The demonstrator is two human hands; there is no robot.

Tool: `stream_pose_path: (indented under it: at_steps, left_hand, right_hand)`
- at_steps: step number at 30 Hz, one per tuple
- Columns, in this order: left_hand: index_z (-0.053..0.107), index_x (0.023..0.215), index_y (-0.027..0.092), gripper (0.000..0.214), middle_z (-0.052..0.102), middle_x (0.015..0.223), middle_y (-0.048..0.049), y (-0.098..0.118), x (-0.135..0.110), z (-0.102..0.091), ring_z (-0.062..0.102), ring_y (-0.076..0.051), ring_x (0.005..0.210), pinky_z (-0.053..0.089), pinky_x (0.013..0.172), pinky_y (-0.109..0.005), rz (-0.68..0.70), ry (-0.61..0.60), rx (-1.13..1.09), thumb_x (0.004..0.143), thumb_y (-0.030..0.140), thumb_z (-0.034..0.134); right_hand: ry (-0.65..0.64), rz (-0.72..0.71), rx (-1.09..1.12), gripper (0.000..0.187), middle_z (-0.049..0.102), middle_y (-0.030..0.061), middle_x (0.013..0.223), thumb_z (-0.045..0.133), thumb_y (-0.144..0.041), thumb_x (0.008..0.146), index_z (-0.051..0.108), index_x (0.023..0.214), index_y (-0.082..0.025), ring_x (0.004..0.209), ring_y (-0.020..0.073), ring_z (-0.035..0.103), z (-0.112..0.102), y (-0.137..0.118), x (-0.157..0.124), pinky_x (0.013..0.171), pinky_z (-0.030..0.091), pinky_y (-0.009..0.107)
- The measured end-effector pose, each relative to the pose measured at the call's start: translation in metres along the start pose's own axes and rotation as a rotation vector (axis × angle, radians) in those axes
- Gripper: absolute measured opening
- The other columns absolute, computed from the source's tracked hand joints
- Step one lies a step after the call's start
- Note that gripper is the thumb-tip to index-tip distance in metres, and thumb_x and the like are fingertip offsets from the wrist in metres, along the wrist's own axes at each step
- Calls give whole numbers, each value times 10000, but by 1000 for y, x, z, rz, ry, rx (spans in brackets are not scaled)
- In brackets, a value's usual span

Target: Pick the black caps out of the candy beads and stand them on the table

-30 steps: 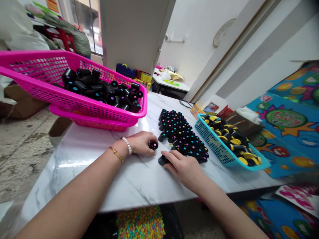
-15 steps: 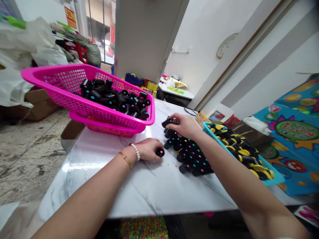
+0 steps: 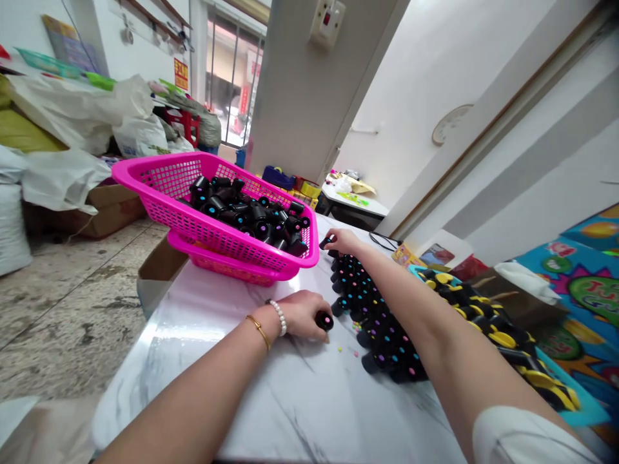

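My left hand (image 3: 307,316) rests low over the white marbled table (image 3: 290,399), its fingers wrapped around a black plastic cylinder (image 3: 325,321) with a pink dot in its end. Farther off, my right hand (image 3: 345,241) pinches another black cylinder (image 3: 325,243) at the far end of a close-packed group of upright black cylinders (image 3: 382,322). Their tops carry pink, blue, purple and yellow dots. My right forearm covers part of this group. A few tiny coloured beads (image 3: 356,327) lie on the table between my left hand and the group.
At the left edge of the table, a pink basket (image 3: 232,241) of loose black cylinders sits tilted on another pink basket (image 3: 227,263). Right of my forearm stands a turquoise basket (image 3: 575,386) of black pieces with yellow parts. A colourful printed box (image 3: 580,277) is beyond it.
The view has shifted, so the table and baskets appear lower. My right hand has moved a little farther away along the group. My left hand still holds its cylinder.
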State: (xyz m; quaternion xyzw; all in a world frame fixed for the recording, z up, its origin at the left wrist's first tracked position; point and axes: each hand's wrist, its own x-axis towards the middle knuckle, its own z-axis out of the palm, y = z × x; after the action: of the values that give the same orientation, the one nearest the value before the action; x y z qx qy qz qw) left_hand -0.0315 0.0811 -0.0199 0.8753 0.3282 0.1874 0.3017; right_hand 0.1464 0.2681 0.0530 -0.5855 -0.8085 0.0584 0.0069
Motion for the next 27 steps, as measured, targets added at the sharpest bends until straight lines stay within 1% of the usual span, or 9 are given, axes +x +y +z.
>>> stream_pose_path:
  at_steps: [3,6,9,14,16,19,22,25,27]
  left_hand:
    - [719,1014,246,416,680,1004,-61,2,0,-1,624,-244,911,491,788,-322,7,-2,21,640,428,737]
    - [722,1013,239,410,681,1003,-67,4,-1,-3,623,-247,905,489,776,-325,-1,-14,29,643,414,739]
    - [723,1034,229,425,687,1024,-70,5,-1,-4,626,-246,925,490,813,-321,-9,-25,27,649,405,744]
    - [721,1050,219,427,678,1018,-70,6,-1,-4,622,-241,932,485,823,-314,-5,-28,36,661,394,748]
    - [722,1047,211,422,675,1014,-72,6,-1,-4,620,-241,934,484,825,-313,0,-28,43,663,386,747]
    - [721,1034,208,411,676,1006,-71,6,-1,-3,622,-242,921,487,797,-310,1,-20,46,664,387,739]
    - [721,1035,206,409,678,1009,-71,5,0,-3,623,-241,929,485,800,-306,15,-13,52,666,382,735]
    - [717,1044,212,420,676,1020,-69,5,0,-2,622,-241,939,483,818,-308,10,-20,52,665,392,733]
    - [715,1044,216,422,673,1020,-65,6,0,-3,622,-237,932,483,807,-305,-3,-29,51,667,406,725]
  right_hand:
    - [-33,-18,-15,312,685,52,1046,614,-362,945,605,1180,-157,734,123,657,5,6,2,661,570,288]
    - [-43,-25,-28,364,696,49,1125,695,-318,879,609,1209,-190,622,83,638,8,10,4,643,540,240]
    - [-63,-32,-35,405,711,29,1156,744,-290,818,629,1201,-226,528,47,610,6,12,6,630,503,193]
    - [-156,-69,-57,386,753,-3,991,768,-269,770,657,1138,-231,495,65,609,2,11,5,613,494,202]
    - [-161,-81,-83,387,753,-20,928,769,-239,758,654,1128,-235,507,73,608,3,9,3,623,493,205]
    - [-127,-98,-134,402,744,-23,913,775,-212,745,649,1126,-235,562,82,615,6,6,4,676,495,215]
    - [-90,-102,-185,387,725,12,948,763,-264,788,633,1147,-200,666,110,639,9,6,8,736,515,257]
    - [-64,-98,-230,313,687,50,1021,650,-368,911,622,1144,-162,823,156,657,11,9,14,795,544,350]
    - [-57,-96,-246,305,679,54,1037,603,-399,942,629,1124,-156,860,167,658,11,12,16,802,550,376]
